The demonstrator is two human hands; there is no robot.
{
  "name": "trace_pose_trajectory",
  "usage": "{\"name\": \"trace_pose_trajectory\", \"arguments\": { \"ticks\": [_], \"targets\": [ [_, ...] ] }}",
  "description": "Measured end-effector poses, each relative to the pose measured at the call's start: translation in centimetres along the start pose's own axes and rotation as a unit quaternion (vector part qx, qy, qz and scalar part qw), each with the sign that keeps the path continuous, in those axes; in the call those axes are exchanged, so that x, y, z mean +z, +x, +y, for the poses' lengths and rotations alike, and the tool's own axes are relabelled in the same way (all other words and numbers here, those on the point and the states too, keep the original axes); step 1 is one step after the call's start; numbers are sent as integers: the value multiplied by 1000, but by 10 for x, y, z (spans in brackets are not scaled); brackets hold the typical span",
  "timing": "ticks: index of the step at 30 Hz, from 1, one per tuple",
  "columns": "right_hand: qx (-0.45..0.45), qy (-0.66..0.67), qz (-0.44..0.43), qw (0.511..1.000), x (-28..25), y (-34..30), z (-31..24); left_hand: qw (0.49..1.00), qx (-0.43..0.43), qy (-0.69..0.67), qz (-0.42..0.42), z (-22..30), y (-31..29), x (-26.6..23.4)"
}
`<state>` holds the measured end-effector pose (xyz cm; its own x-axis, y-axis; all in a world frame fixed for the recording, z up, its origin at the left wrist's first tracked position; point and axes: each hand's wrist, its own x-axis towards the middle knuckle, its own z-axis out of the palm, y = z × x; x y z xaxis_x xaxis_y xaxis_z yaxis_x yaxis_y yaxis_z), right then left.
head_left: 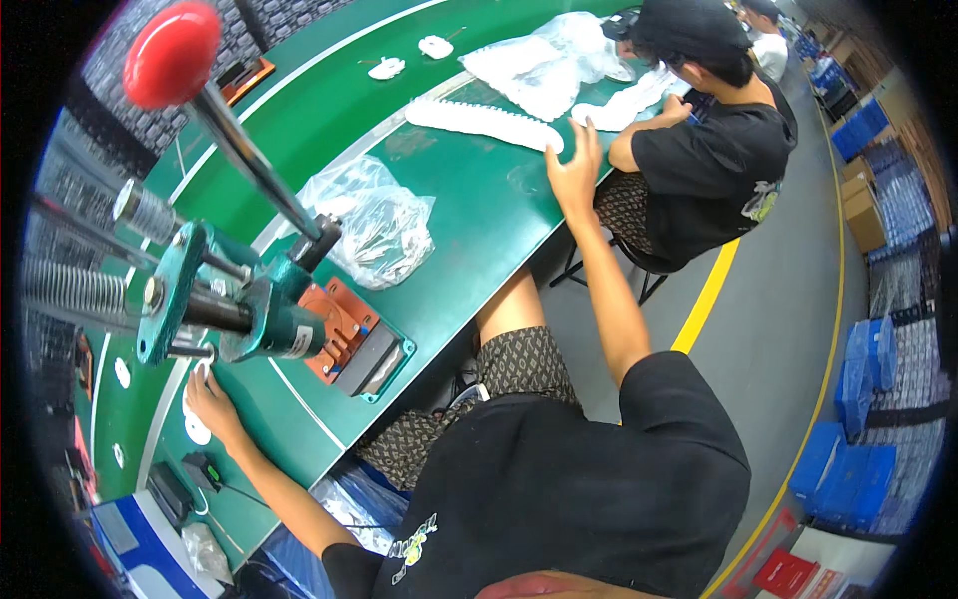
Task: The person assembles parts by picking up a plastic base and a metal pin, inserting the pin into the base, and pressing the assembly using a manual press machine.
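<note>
My left hand (211,407) reaches to the table at the left, fingers stretched out over white pieces. A round white piece (197,427) shows beside the palm; the rest is partly hidden under the hand. Close by stands a green hand press (261,317) with a red ball-topped lever (172,55) and an orange-brown base (344,324). My right hand (576,182) is at the near right end of a long row of white round pieces (479,120) lying on edge. Its thumb and fingers are apart around the end piece, seeming to touch it.
A clear plastic bag (374,225) with small parts lies on the green table (479,210). A larger bag (544,65) lies farther back. At the right a seated co-worker (709,140) handles another white row (629,100). White parts (387,68) lie on the green belt beyond.
</note>
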<state>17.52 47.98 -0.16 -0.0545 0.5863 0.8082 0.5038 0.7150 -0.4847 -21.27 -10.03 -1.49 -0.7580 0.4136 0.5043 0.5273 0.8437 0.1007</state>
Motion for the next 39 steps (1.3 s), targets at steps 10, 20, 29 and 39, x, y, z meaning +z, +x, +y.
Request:
{"name": "trace_pose_trajectory", "arguments": {
  "ticks": [10, 20, 29, 39],
  "targets": [
    [-210, 169, -312, 911, 39, -94, -182, 966, 66, -252, 4, 146, -50, -51],
    [-176, 223, -271, 920, 43, -86, -191, 925, 36, -362, -111, 200, -135, -100],
    [295, 525, -315, 733, -20, -80, -201, 951, -98, -286, -64, 215, -134, -84],
    [284, 573, -399, 657, -84, -102, -241, 782, -156, -597, -81, 200, -149, -93]
  ]
}}
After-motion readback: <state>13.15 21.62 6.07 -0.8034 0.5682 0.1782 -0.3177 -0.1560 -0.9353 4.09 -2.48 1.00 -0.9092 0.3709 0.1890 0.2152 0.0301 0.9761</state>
